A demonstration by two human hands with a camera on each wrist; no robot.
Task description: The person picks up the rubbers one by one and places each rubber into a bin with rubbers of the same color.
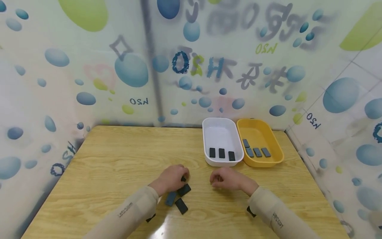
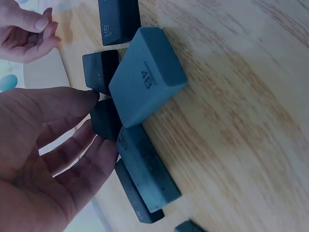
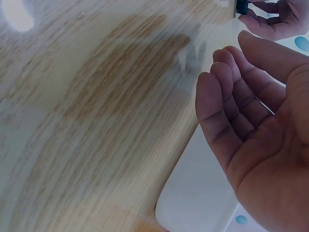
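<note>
My left hand point(image 1: 170, 179) pinches a small black block point(image 2: 106, 120) between thumb and fingertips, at the far side of a loose cluster on the table. Close by its fingers lie a black block point(image 1: 184, 190), a blue-grey block point(image 1: 171, 198) and another black block point(image 1: 181, 206). In the left wrist view the blue-grey block point(image 2: 147, 77) marked 4B stands out in front of the darker ones. My right hand point(image 1: 229, 179) hovers just in front of the white tray, fingers loosely curled with nothing in them.
A white tray point(image 1: 224, 164) with three black blocks stands at the back right. Beside it, a yellow tray point(image 1: 262, 164) holds several blue-grey blocks. One dark block point(image 1: 251, 211) peeks out by the right sleeve, another point(image 1: 150, 218) by the left sleeve. A patterned wall borders the wooden table point(image 1: 134, 149).
</note>
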